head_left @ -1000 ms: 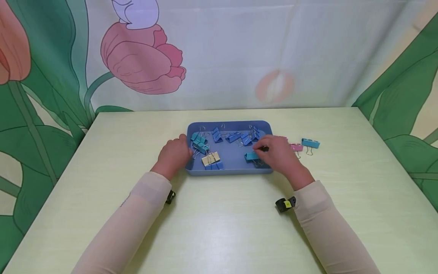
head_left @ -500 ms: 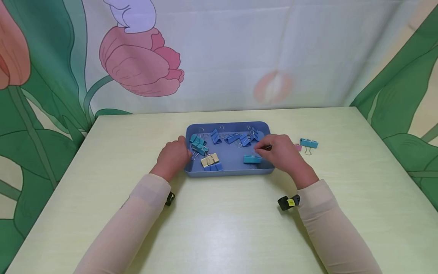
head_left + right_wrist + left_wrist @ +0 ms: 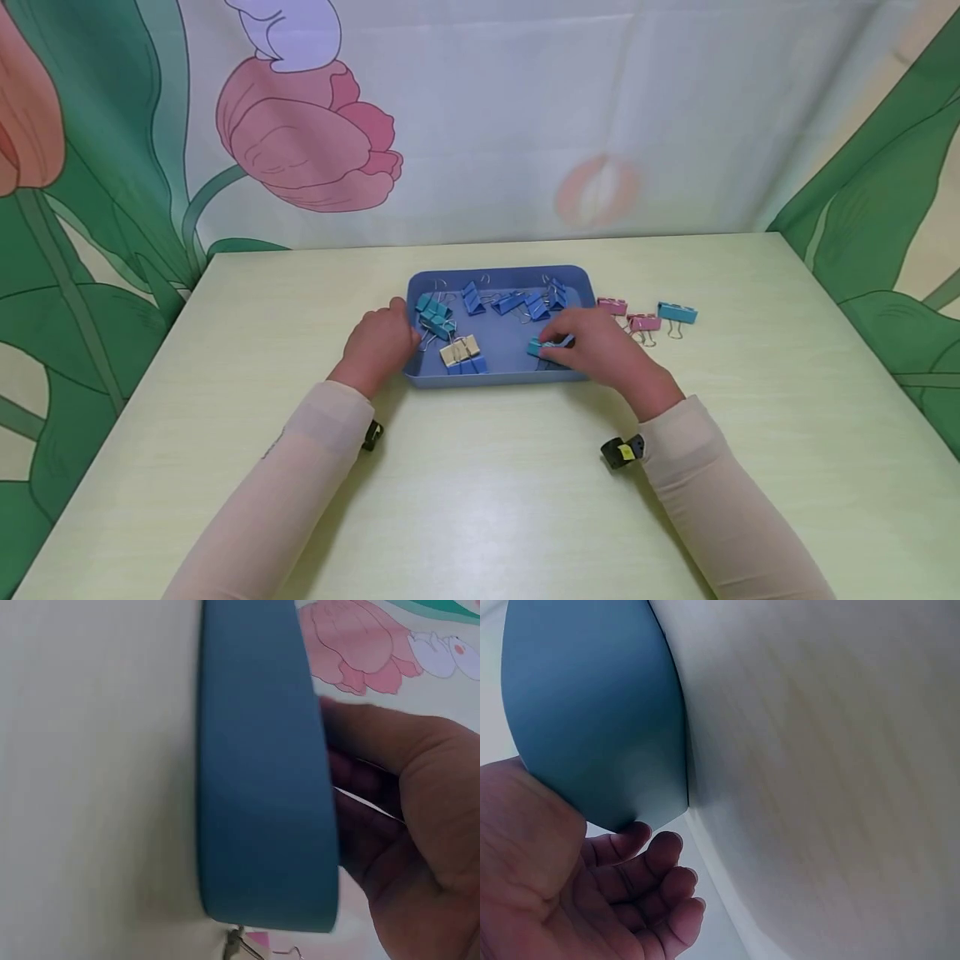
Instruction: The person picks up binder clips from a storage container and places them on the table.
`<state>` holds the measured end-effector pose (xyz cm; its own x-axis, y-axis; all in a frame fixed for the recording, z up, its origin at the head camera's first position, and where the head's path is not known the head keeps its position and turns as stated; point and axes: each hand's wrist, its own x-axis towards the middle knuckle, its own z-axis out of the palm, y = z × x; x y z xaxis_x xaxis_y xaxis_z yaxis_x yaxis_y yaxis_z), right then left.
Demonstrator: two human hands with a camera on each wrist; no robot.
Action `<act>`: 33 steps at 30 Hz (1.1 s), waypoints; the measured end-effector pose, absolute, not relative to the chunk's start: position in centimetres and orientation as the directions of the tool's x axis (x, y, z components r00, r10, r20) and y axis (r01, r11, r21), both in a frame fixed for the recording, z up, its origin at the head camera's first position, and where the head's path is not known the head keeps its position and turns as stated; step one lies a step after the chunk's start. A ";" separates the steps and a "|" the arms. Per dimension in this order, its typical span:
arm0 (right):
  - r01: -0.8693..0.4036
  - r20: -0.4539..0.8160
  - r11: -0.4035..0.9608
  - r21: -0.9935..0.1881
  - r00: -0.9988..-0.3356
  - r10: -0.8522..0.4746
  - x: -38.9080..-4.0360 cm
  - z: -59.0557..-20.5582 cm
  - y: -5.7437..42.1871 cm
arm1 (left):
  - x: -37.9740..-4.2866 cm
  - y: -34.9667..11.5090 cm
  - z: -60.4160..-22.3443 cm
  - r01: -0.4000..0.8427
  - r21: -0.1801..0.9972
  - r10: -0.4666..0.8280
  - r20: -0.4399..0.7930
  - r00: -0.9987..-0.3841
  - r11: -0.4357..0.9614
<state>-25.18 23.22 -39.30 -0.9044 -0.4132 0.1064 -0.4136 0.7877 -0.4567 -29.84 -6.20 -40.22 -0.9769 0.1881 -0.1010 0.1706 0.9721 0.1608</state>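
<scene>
My left hand (image 3: 377,343) grips the left end of a blue plastic tray (image 3: 495,380); in the left wrist view its fingers (image 3: 682,919) curl beside the tray's outer wall (image 3: 600,712). Inside the tray's right front part, my right hand (image 3: 603,350) pinches a teal binder clip (image 3: 534,346), which its fingers partly cover. The right wrist view has the tray wall (image 3: 266,772) in front of that hand (image 3: 420,817), so the fingertips and the clip are hidden there.
Teal binder clips (image 3: 435,315) lie at the tray's left, a cream clip (image 3: 459,350) beside a blue one (image 3: 467,366) in front, and several blue clips (image 3: 509,302) along the back. Right of the tray, pink clips (image 3: 643,322) and a light blue clip (image 3: 677,312) rest on the table.
My right hand first moved slightly right, then came back left and down onto the teal clip, which has shifted a little left. The pink clips now show fully. My left hand stays on the tray.
</scene>
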 end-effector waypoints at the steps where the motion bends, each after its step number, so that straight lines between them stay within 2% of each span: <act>1: -0.436 0.124 0.786 -0.438 -0.895 -0.427 -25.2 -39.4 23.2 | -29.9 -6.2 -40.2 0.172 0.161 0.190 -0.100 -0.977 0.972; 7: -0.406 0.140 0.806 -0.431 -0.913 -0.384 -25.1 -39.3 23.3 | -29.8 -6.1 -40.2 0.175 0.162 0.192 -0.097 -0.976 0.971; 12: -0.344 0.127 0.793 -0.503 -0.937 -0.325 -25.1 -38.7 23.9 | -29.8 -6.1 -40.2 0.182 0.158 0.197 -0.087 -0.976 0.971; 15: -0.330 0.165 0.758 -0.563 -0.943 -0.288 -25.0 -38.1 24.6 | -29.8 -6.1 -40.1 0.184 0.163 0.200 -0.084 -0.976 0.969; 24: -0.250 0.256 0.728 -0.639 -0.961 -0.105 -24.7 -35.6 28.0 | -29.7 -6.2 -40.1 0.200 0.155 0.213 -0.075 -0.974 0.967; 33: -0.149 0.288 0.792 -0.591 -0.957 0.035 -24.1 -34.2 31.1 | -29.5 -6.2 -39.8 0.190 0.164 0.206 -0.089 -0.974 0.968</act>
